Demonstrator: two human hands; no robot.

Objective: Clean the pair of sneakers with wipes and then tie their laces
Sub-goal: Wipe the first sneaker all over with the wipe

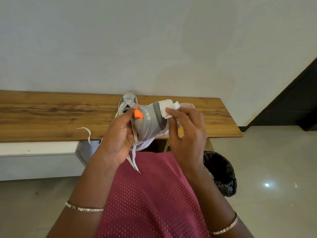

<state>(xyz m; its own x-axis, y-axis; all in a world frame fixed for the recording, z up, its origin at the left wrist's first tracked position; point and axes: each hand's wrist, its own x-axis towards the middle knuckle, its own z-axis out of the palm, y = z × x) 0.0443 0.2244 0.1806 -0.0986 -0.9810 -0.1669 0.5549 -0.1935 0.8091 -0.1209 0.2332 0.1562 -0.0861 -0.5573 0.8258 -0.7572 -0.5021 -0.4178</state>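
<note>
From the head view, the left hand (118,134) grips one grey sneaker (151,121) in the air above the lap, thumb and fingers curled round its collar beside the orange tab (138,115); the right hand (187,133) pinches a white wipe (169,110) against the far end of that shoe, where a dark grey band meets the white sole. The other sneaker (128,100) stands on the wooden bench (51,114) just behind; the laces (134,157) hang loose, so this looks like cleaning, with tying yet to come. To wipe well, keep the collar hold firm so the shoe does not twist; press the wipe with flat fingertips; work along the sole edge in short strokes; refold to a clean face when soiled. A black-lined bin (221,172) stands near on the right for the used wipe.
</note>
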